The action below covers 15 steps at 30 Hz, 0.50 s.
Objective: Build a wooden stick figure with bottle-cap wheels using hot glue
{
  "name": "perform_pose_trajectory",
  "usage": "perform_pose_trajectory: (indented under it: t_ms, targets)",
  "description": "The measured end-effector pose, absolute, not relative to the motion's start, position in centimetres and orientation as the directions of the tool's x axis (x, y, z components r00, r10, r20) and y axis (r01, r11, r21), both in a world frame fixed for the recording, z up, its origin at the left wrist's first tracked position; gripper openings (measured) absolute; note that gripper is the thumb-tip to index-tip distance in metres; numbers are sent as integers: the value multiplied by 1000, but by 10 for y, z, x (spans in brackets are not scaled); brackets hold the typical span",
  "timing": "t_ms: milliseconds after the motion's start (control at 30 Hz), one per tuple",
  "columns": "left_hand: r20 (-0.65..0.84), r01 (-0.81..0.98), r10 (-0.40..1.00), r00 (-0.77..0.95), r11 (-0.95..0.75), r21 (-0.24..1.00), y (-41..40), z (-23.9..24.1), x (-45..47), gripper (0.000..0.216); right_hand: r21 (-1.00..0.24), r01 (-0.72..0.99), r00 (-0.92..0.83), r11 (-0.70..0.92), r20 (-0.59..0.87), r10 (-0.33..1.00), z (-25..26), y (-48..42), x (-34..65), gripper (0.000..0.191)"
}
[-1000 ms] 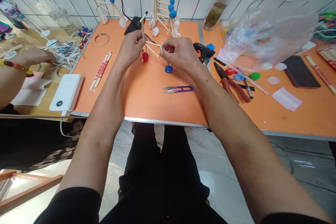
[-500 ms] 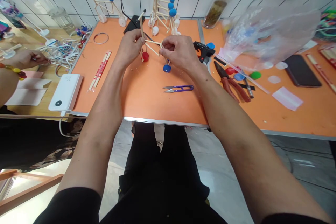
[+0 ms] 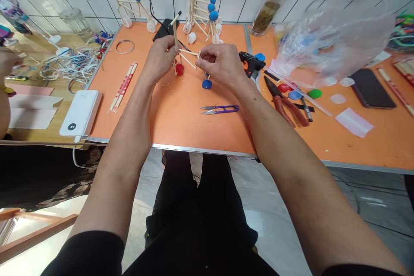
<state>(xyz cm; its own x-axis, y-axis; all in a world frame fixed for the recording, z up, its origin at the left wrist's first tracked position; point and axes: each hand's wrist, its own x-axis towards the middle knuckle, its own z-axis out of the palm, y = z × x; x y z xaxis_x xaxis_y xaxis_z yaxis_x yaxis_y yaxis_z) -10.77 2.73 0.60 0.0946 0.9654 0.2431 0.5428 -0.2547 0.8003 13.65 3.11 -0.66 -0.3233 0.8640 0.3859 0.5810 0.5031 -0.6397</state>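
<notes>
Both my hands hold a small stick frame point(image 3: 186, 55) just above the orange table point(image 3: 181, 120). My left hand point(image 3: 161, 58) is closed round its upright stick, which has a red cap point(image 3: 179, 69) as a wheel at the bottom. My right hand point(image 3: 220, 65) pinches the frame's cross sticks at the other end, above a blue cap point(image 3: 207, 84). Purple thread snips point(image 3: 220, 109) lie on the table just in front of my right hand.
Finished stick models point(image 3: 202, 15) stand at the back by the tiled wall. A black glue gun point(image 3: 250, 61), red pliers point(image 3: 284, 105), loose caps, a clear plastic bag point(image 3: 330, 39) and a phone point(image 3: 370, 88) lie to the right. Wrapped chopsticks point(image 3: 123, 86) and a white power bank point(image 3: 79, 113) lie left. Another person's hand point(image 3: 6, 62) is at the far left.
My hands and the stick frame have stayed almost still. The other person's hand at the far left has drawn back from the tangle of cables towards the frame's edge.
</notes>
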Motion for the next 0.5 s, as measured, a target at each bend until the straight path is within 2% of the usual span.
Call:
perform_pose_trajectory:
  t_ms: [200, 367, 500]
  targets:
    - [251, 516, 966, 55, -243, 822, 30, 3, -109, 20, -645, 582, -323, 496, 376, 868, -7, 32, 136, 25]
    - [242, 547, 960, 144, -281, 789, 34, -3, -112, 33, -651, 563, -323, 509, 393, 861, -9, 33, 135, 18]
    - [243, 555, 966, 82, -247, 794, 29, 3, -109, 29, -662, 557, -309, 501, 395, 865, -11, 34, 133, 16]
